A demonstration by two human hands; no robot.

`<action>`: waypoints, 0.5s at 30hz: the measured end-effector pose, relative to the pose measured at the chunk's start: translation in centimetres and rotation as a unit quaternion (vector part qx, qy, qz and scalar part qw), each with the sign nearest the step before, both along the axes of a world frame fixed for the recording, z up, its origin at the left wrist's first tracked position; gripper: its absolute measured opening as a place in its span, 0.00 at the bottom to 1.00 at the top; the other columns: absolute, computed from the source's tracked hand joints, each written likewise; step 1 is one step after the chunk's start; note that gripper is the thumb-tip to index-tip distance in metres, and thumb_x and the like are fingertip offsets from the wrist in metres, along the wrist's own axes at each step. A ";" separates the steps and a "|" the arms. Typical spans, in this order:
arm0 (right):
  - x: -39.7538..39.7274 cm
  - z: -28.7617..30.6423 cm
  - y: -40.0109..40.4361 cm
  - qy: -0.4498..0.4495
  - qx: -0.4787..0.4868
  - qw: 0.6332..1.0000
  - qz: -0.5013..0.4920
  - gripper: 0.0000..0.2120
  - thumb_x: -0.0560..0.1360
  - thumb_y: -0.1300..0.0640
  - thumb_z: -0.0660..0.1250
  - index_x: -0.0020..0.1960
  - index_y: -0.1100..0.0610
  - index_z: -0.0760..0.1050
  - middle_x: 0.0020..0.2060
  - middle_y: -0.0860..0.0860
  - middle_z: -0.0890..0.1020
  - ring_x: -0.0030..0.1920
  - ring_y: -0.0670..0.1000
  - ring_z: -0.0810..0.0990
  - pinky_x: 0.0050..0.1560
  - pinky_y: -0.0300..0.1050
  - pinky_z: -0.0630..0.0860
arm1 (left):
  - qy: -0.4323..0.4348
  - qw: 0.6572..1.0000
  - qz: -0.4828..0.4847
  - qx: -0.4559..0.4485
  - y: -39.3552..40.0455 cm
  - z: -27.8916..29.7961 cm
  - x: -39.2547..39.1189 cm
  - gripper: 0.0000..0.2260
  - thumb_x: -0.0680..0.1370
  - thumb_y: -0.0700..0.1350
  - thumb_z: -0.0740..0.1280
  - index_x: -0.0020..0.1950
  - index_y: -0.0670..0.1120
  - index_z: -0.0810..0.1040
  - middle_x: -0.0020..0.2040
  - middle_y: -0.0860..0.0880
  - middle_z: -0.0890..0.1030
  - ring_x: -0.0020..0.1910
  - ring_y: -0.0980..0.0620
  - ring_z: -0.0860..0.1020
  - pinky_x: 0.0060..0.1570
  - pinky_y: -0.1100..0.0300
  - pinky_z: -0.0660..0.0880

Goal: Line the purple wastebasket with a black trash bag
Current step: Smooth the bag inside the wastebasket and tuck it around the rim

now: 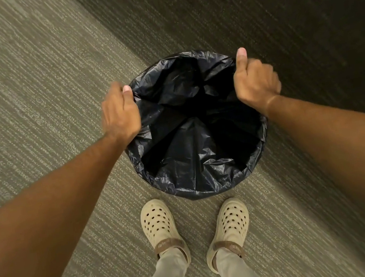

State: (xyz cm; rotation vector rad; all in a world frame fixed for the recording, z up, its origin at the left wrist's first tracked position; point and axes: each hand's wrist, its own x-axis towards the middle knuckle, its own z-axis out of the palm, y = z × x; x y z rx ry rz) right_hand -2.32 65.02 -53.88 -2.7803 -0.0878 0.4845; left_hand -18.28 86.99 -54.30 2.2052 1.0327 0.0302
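A black trash bag (194,164) lies open inside the wastebasket on the carpet in front of my feet, its edge folded over the whole rim. The bag covers the basket completely, so no purple shows. My left hand (120,116) grips the bag's folded edge at the left side of the rim, thumb on top. At the right side of the rim, my right hand (256,79) holds the edge with its fingers curled and the thumb pointing up. The bag's inside is wrinkled and dark.
Grey striped carpet (31,88) surrounds the basket, with a darker shadowed strip (277,21) at the upper right. My two feet in beige clogs (158,225) stand just in front of the basket.
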 end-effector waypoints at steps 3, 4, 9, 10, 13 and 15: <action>0.6 0.4 1.1 -0.078 0.053 0.987 0.126 0.24 0.80 0.40 0.46 0.57 0.56 0.72 0.52 0.60 0.78 0.51 0.62 0.76 0.44 0.49 0.65 | 0.003 0.994 -0.094 0.053 0.4 0.5 1.4 0.15 0.83 0.49 0.54 0.64 0.43 0.70 0.58 0.45 0.73 0.53 0.54 0.68 0.54 0.61 0.64; 0.8 0.4 1.8 -0.084 0.063 0.980 0.168 0.22 0.80 0.41 0.47 0.57 0.56 0.71 0.53 0.59 0.77 0.52 0.61 0.76 0.45 0.50 0.67 | 0.016 0.989 -0.132 0.066 0.5 0.2 1.9 0.17 0.83 0.50 0.54 0.66 0.42 0.69 0.60 0.42 0.72 0.54 0.53 0.67 0.55 0.59 0.64; 1.9 -0.8 4.2 -0.031 0.032 0.971 0.235 0.27 0.81 0.40 0.45 0.54 0.58 0.74 0.53 0.64 0.80 0.53 0.68 0.77 0.46 0.54 0.69 | 0.018 0.980 -0.183 0.075 1.2 -1.2 2.3 0.14 0.84 0.51 0.50 0.51 0.43 0.69 0.43 0.44 0.74 0.39 0.48 0.70 0.39 0.54 0.62; 2.1 -1.0 4.3 -0.020 0.031 0.974 0.225 0.30 0.80 0.39 0.44 0.52 0.59 0.76 0.53 0.66 0.80 0.53 0.69 0.77 0.48 0.55 0.70 | 0.009 0.982 -0.179 0.066 1.4 -1.4 2.1 0.14 0.84 0.52 0.50 0.49 0.44 0.68 0.39 0.45 0.73 0.35 0.49 0.69 0.37 0.55 0.60; 2.5 -1.0 4.9 0.001 0.024 0.984 0.178 0.35 0.80 0.38 0.42 0.48 0.63 0.78 0.52 0.67 0.80 0.55 0.67 0.77 0.54 0.55 0.71 | 0.005 0.984 -0.166 0.066 1.6 -1.5 2.2 0.19 0.83 0.54 0.48 0.49 0.42 0.71 0.36 0.46 0.72 0.31 0.51 0.67 0.36 0.56 0.60; 2.6 -0.8 5.2 0.007 0.018 0.987 0.160 0.36 0.80 0.37 0.42 0.48 0.63 0.78 0.53 0.67 0.80 0.55 0.67 0.77 0.54 0.54 0.71 | 0.007 0.985 -0.161 0.067 1.6 -1.2 2.4 0.18 0.83 0.54 0.48 0.48 0.44 0.70 0.35 0.47 0.72 0.33 0.49 0.69 0.37 0.55 0.60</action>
